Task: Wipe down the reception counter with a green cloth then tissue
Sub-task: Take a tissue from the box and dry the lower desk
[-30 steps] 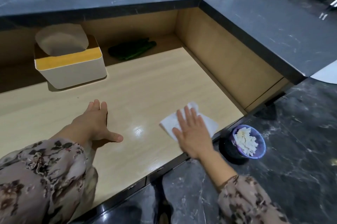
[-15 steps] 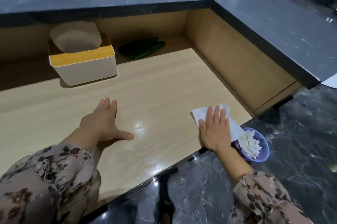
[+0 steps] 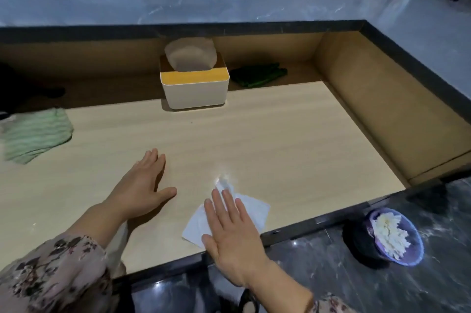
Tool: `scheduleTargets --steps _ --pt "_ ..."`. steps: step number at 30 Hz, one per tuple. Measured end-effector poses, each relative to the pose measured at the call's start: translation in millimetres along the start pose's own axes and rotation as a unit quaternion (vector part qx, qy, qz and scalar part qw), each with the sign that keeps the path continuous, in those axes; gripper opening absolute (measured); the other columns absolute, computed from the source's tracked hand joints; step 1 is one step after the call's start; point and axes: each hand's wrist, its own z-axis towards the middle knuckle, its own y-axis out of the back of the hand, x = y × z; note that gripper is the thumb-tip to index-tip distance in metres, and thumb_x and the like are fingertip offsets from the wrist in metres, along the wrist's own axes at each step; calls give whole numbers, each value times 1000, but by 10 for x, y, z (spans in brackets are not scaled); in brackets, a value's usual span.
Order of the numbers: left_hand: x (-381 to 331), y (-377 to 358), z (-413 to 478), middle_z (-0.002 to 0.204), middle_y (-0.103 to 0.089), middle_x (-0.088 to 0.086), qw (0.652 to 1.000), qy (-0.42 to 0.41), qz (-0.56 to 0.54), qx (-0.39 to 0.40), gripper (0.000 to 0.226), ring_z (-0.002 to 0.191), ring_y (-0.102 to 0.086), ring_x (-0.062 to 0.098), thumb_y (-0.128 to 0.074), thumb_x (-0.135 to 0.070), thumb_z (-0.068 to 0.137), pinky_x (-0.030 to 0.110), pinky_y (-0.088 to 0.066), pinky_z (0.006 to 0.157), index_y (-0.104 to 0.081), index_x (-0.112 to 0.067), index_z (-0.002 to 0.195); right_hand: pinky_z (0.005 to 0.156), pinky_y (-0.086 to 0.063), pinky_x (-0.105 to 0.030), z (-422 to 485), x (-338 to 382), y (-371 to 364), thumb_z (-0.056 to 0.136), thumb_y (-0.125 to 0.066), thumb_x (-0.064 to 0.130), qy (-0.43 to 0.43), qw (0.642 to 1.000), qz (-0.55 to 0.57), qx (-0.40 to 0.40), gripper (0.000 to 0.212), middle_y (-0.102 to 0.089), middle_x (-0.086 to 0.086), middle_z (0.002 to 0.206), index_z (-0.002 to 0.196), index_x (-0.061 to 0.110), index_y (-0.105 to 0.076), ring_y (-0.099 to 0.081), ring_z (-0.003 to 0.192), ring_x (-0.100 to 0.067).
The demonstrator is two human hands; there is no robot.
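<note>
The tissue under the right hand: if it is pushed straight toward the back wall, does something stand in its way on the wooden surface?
Nothing visible does. Beyond the tissue under the right hand the wooden counter lies bare; the tissue box stands back left of that line.

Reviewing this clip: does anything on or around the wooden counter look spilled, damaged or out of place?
Nothing looks spilled or damaged. The light green cloth lies crumpled at the counter's left end, set aside. The right hand presses a white tissue flat near the front edge; the left hand rests flat. The floor bin holds crumpled white tissues.
</note>
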Motion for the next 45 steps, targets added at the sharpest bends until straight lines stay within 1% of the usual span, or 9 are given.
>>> scheduleTargets --steps 5,8,16,19,25,28,31,36,45 --pt "319 54 -98 154 -21 14 996 79 37 -4 72 142 -22 29 -50 -40 92 39 -26 114 -20 -8 149 111 -14 -36 142 -258 21 102 -10 46 103 992 -60 36 60 -20 -6 158 150 13 -24 -20 145 -24" --pt "472 115 -199 150 -26 11 992 106 61 2 59 138 -29 30 -46 -35 96 39 -30 108 -26 -9 145 118 7 -30 296 -718 150 93 6 55 15 999 -37 -2 66 17 0 156 149 20 10 12 147 -18" --pt "576 63 -194 161 3 3 995 86 41 26 64 148 4 19 -40 -30 99 38 -17 119 -8 -14 153 118 12 -37 421 -370 188 79 17 51 -153 988 31 -5 83 21 -9 157 150 9 13 26 143 -22" --pt "567 78 -181 160 5 4 995 90 35 31 64 148 6 19 -39 -28 100 38 -15 119 -6 -14 153 120 8 -40 455 236 100 88 3 48 -82 995 58 -17 74 18 -12 157 149 7 7 27 142 -24" --pt "565 102 -129 161 4 4 994 98 23 40 64 148 6 18 -40 -29 99 36 -14 119 -9 -15 153 115 -25 -44 518 814 -60 99 -18 42 88 996 29 -2 59 -19 -10 157 148 9 -30 -14 146 -24" --pt "526 139 -88 161 1 5 993 107 21 37 60 148 3 19 -37 -30 101 33 -16 118 -12 -14 153 120 0 -36 660 382 48 98 -3 47 165 986 -13 23 63 8 -3 157 152 13 -7 9 146 -17" --pt "521 137 -81 160 0 5 993 112 31 34 60 148 0 19 -37 -33 101 34 -18 117 -14 -15 153 121 1 -37 875 -215 228 86 15 57 66 998 -19 11 79 18 1 153 152 14 2 20 143 -15" --pt "536 118 -92 161 -1 4 993 106 44 32 61 148 0 18 -38 -36 100 33 -20 116 -14 -15 153 119 4 -31 1012 -1028 424 100 -9 44 -125 992 11 22 62 14 -5 160 153 14 4 15 147 -17" --pt "503 65 -39 150 -20 4 989 113 88 32 55 141 -21 24 -37 -37 99 39 -37 105 -21 -12 145 120 5 -40 1301 -39 188 81 17 44 -187 981 29 -35 81 14 -14 159 151 6 6 18 146 -26"
